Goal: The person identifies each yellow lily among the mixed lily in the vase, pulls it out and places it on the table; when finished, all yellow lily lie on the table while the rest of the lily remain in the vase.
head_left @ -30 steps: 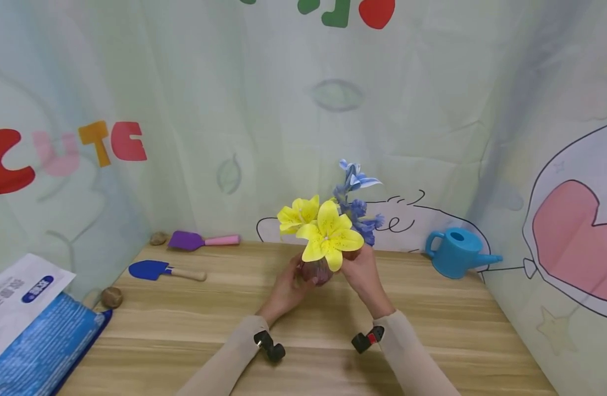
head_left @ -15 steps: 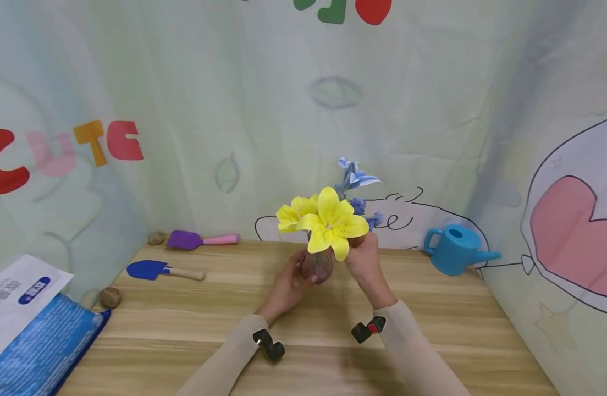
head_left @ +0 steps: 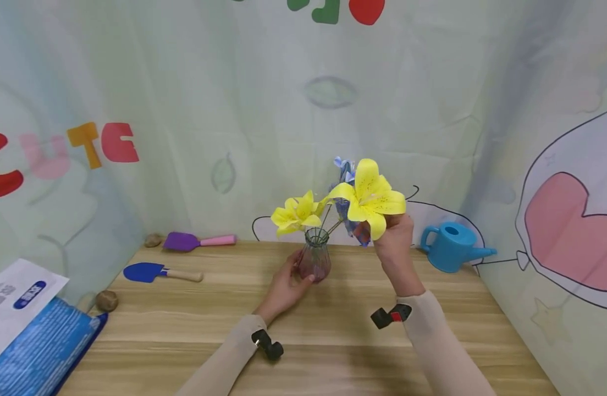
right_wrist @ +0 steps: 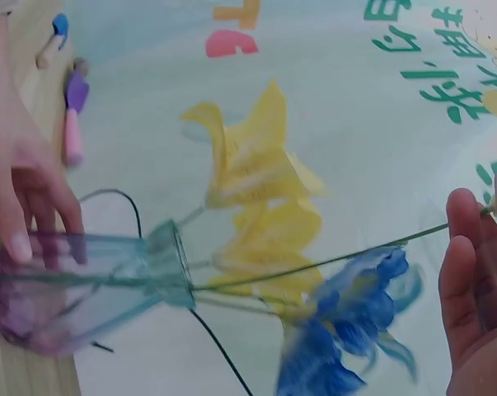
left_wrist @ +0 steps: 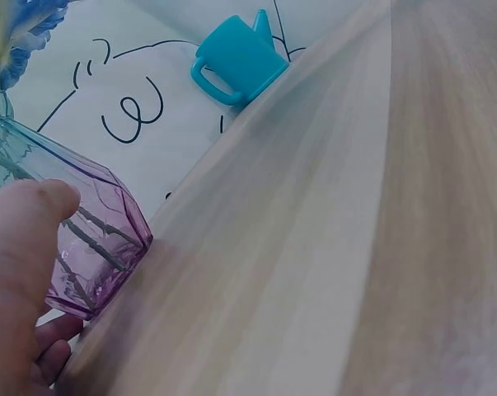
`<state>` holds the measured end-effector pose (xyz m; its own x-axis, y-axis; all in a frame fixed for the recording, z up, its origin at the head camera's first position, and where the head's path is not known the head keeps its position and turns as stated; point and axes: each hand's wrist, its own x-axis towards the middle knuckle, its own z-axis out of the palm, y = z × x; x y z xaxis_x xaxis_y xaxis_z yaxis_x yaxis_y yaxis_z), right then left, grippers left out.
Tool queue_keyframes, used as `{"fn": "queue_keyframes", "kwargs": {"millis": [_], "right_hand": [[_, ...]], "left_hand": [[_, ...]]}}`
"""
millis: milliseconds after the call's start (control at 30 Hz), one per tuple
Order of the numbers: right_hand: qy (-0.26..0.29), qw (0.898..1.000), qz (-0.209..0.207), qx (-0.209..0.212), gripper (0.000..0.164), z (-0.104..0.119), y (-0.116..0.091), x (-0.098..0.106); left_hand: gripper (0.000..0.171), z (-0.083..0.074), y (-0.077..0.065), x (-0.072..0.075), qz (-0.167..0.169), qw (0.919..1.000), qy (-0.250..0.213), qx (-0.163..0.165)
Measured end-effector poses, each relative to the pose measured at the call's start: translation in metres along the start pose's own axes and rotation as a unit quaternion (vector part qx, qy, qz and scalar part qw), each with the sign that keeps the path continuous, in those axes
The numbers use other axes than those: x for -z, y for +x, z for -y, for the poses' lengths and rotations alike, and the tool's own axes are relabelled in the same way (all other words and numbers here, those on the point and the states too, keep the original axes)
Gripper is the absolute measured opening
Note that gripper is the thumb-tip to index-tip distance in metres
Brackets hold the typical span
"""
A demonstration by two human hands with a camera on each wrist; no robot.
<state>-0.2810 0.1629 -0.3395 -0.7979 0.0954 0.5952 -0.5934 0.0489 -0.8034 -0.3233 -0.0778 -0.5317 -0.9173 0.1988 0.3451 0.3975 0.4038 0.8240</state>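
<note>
On the wooden table stands a clear glass vase, purple at its base, upright in the head view. My left hand grips its lower side, thumb and fingers around the glass. To the right of the vase and above it, my right hand pinches the green stem of a yellow lily, just under the bloom. That stem still runs down into the vase mouth. Another yellow lily leans left from the vase. Blue flowers also stand in it, partly hidden behind the held lily in the head view.
A blue watering can sits at the back right. Back left lie a purple shovel with pink handle, a blue trowel and brown stones. A blue packet lies near left. Printed curtains enclose the table.
My right hand has moved right and up with the yellow lily, away from the vase mouth. The vase neck now shows. My left hand has kept its hold on the vase.
</note>
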Motion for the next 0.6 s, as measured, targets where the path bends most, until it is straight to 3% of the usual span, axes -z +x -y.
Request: {"fn": "queue_keyframes", "kwargs": {"millis": [267, 467, 600], "right_hand": [[0.010, 0.997, -0.046, -0.056, 0.042, 0.006, 0.007, 0.030], [0.033, 0.990, -0.099, -0.094, 0.044, 0.004, 0.010, 0.050], [0.031, 0.984, -0.113, -0.135, 0.045, -0.004, 0.011, 0.061]], "left_hand": [[0.081, -0.002, -0.001, 0.000, -0.001, 0.9999, -0.008, 0.008], [0.082, -0.002, -0.001, -0.001, -0.004, 1.0000, -0.003, 0.008], [0.082, -0.002, -0.002, -0.001, -0.002, 0.9999, -0.001, 0.013]]}}
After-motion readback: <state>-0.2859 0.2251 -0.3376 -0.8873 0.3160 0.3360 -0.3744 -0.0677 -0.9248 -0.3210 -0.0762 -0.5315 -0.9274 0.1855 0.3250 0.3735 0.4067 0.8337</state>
